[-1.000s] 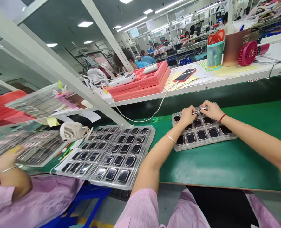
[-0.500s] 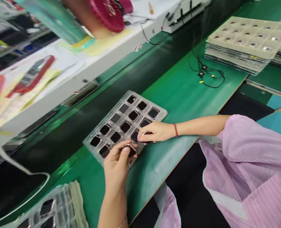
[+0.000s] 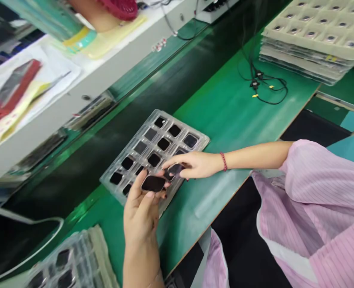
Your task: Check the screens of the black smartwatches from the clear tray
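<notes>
My left hand [image 3: 142,214] pinches a smartwatch body [image 3: 153,183] by its edges, its dark rounded screen facing up toward me. Just right of it, my right hand [image 3: 201,165] grips a second smartwatch body [image 3: 176,169] between thumb and fingers, also with a dark glossy face. Both hands are over the front part of a clear plastic tray [image 3: 205,140] with square pockets. Dark-screened watch bodies [image 3: 164,144] sit in many of those pockets. The hands cover some front pockets, so their contents are hidden.
A tall stack of trays [image 3: 303,44] with watch bodies stands at the far right. Black cables [image 3: 256,82] lie on the green bench [image 3: 225,108]. More trays [image 3: 84,256] are at lower left. A white shelf [image 3: 105,68] with papers and a red-edged tool runs along the back.
My left hand has tilted its watch body so more of the screen shows. My right hand has turned its watch body face toward me and shifted slightly left. The camera view has shifted.
</notes>
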### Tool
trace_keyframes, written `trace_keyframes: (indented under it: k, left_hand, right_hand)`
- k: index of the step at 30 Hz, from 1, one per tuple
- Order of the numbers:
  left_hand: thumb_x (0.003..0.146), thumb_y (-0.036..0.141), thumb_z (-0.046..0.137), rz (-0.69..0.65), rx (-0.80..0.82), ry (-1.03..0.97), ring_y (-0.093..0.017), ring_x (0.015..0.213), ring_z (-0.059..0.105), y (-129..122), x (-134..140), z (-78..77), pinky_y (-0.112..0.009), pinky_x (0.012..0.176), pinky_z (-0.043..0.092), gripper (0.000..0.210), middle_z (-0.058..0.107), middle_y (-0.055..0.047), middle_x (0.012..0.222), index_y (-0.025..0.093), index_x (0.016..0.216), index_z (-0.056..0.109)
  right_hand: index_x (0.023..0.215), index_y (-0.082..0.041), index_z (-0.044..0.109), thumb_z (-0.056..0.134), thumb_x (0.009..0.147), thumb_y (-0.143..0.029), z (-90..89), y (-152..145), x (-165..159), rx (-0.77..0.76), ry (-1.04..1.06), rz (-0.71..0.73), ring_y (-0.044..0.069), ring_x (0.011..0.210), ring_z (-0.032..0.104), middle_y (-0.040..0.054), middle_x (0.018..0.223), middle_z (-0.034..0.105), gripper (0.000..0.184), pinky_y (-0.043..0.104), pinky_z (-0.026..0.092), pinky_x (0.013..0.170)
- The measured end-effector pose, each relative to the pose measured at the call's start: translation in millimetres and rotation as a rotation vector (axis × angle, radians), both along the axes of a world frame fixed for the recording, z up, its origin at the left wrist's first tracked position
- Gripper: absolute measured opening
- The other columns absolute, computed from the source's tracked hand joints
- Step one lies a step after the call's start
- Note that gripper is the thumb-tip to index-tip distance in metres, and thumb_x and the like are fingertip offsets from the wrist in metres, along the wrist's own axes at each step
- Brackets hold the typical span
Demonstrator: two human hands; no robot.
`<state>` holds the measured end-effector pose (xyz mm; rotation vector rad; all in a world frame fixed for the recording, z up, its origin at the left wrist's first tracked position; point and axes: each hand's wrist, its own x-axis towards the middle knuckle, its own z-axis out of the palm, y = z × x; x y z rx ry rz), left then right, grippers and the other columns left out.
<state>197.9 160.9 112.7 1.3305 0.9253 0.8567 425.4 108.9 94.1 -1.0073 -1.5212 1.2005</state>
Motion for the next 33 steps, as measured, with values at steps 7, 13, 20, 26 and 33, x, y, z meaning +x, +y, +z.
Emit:
trace_keyframes:
  k: [7, 13, 20, 26, 33]
  left_hand:
    - [0.063, 0.07, 0.088, -0.063, -0.044, 0.053, -0.017, 0.065, 0.071, -3, -4, 1.6, -0.025, 0.05, 0.05, 0.096, 0.077, -0.011, 0.116, 0.032, 0.146, 0.058]
    - [0.06, 0.066, 0.093, -0.167, -0.017, 0.049, -0.015, 0.059, 0.069, -14, -4, -2.7, -0.024, 0.05, 0.052, 0.094, 0.077, -0.008, 0.105, 0.03, 0.14, 0.061]
    - [0.076, 0.052, 0.089, -0.192, 0.057, -0.102, -0.015, 0.065, 0.074, -10, 2, -12.3, -0.021, 0.05, 0.055, 0.06, 0.08, -0.011, 0.107, 0.019, 0.123, 0.07]
    - [0.076, 0.049, 0.087, -0.113, 0.135, -0.111, -0.013, 0.068, 0.075, -19, 8, -1.3, -0.019, 0.053, 0.059, 0.048, 0.082, -0.005, 0.098, 0.022, 0.114, 0.076]
    - [0.078, 0.035, 0.088, -0.039, 0.198, -0.002, -0.01, 0.062, 0.071, -23, 10, -0.4, -0.016, 0.05, 0.052, 0.034, 0.081, -0.003, 0.087, 0.019, 0.104, 0.076]
  right_hand:
    - [0.144, -0.019, 0.06, 0.066, 0.093, -0.01, 12.9, -4, 19, -0.229, 0.396, 0.155, 0.011, 0.082, 0.074, 0.0078, 0.121, 0.073, 0.053, 0.02, 0.065, 0.063]
    - [0.119, -0.013, 0.07, 0.079, 0.088, -0.015, 11.0, -2, 22, -0.226, 0.359, 0.201, 0.006, 0.06, 0.067, 0.0016, 0.096, 0.076, 0.032, 0.015, 0.06, 0.056]
    - [0.13, -0.008, 0.063, 0.062, 0.1, -0.015, 5.7, 6, 24, -0.118, 0.321, 0.29, 0.006, 0.074, 0.074, 0.0032, 0.111, 0.074, 0.03, 0.014, 0.059, 0.066]
    - [0.128, -0.01, 0.06, 0.052, 0.103, -0.009, 14.4, 1, 17, -0.148, 0.231, 0.179, 0.006, 0.07, 0.072, 0.0056, 0.118, 0.074, 0.027, 0.012, 0.056, 0.059]
    - [0.107, -0.008, 0.06, 0.053, 0.098, -0.007, 8.0, -2, 9, 0.096, 0.18, 0.064, 0.006, 0.076, 0.067, -0.0013, 0.092, 0.064, 0.011, 0.009, 0.048, 0.056]
